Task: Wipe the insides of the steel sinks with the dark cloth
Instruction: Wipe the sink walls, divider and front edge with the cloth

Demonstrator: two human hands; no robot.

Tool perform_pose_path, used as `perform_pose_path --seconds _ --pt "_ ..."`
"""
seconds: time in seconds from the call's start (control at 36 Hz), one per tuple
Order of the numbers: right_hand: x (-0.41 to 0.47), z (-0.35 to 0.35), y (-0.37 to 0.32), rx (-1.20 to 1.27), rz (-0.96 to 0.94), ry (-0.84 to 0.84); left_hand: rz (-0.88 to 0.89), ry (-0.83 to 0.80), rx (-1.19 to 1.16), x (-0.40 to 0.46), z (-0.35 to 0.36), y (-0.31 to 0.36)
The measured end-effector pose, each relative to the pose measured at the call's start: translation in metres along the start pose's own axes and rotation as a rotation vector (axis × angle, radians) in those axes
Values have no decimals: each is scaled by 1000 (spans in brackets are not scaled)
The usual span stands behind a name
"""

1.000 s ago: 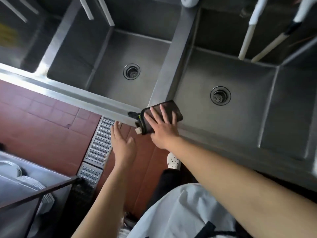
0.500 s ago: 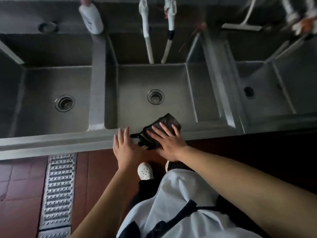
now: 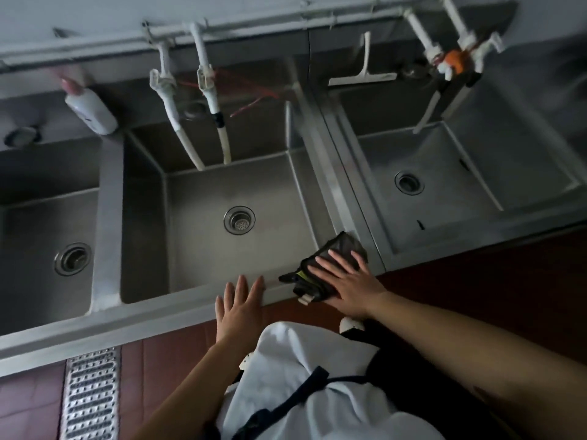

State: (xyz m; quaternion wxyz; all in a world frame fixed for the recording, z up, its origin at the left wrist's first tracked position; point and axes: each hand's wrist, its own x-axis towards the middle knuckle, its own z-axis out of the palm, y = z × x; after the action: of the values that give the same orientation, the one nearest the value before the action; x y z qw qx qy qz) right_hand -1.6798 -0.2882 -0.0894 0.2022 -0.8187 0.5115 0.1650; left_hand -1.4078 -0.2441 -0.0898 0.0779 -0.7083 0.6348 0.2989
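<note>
Since the earlier frame, cloth (image 3: 330, 265) and right hand (image 3: 346, 282) have slid right along the front rim (image 3: 158, 315), now at centre-right of frame by the divider between sinks. Right hand lies flat, pressing the cloth for contact; left hand (image 3: 239, 304), spread and empty, braces on the rim.
</note>
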Motion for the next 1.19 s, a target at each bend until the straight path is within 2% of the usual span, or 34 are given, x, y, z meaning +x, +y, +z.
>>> perform_pose_path --seconds 0.22,0.39,0.64,0.86,0.94,1.11,1.19 --pt "-16 -14 96 -138 -221 18 -122 -42 -54 18 3 87" --pt "8 -20 116 -62 -294 75 -266 -5 -44 5 24 132" --pt "101 -78 134 -68 -177 86 -304 17 -58 -9 21 137" --pt "169 -139 139 -78 -29 -80 -217 44 -188 54 9 144" --pt "190 -155 138 -88 6 -125 -178 -3 -312 88 -5 150" --pt "252 -191 138 -79 92 -104 -176 -207 -931 138 -22 168" --pt "285 -206 140 -69 124 -93 -144 -291 -1086 159 -27 177"
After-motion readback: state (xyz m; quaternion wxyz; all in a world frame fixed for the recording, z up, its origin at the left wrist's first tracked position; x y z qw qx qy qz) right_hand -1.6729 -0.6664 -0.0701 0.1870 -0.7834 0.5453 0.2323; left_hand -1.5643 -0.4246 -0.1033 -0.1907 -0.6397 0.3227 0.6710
